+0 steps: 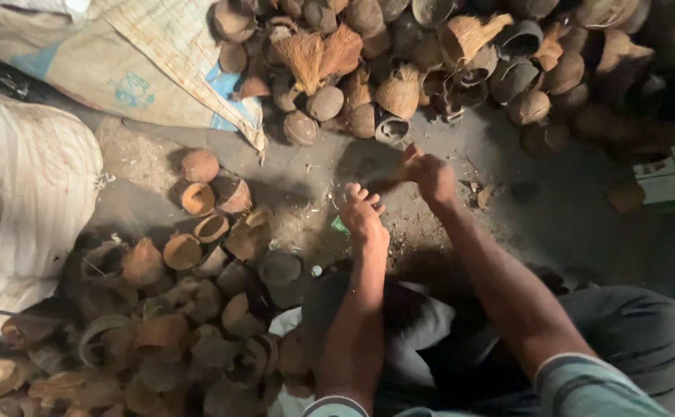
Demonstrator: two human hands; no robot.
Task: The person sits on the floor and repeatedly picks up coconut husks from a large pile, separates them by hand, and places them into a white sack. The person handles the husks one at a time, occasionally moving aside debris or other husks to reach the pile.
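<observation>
My left hand (364,215) rests low over the grey floor with its fingers spread and nothing in it. A small green scrap (340,225) lies just beside it. My right hand (430,176) is raised a little further out, fingers curled around a small brown piece (412,152) that is blurred. Just beyond my right hand lies a big heap of coconut shells and fibrous husks (399,69), with a halved shell (390,130) the closest of them. My knees and dark trousers (623,332) fill the lower right.
A second pile of brown half shells (183,309) spreads across the lower left, touching my leg. Woven sacks (121,62) lie at the upper left and a full pale sack (21,201) stands at the left edge. A small white box (661,176) sits at the right.
</observation>
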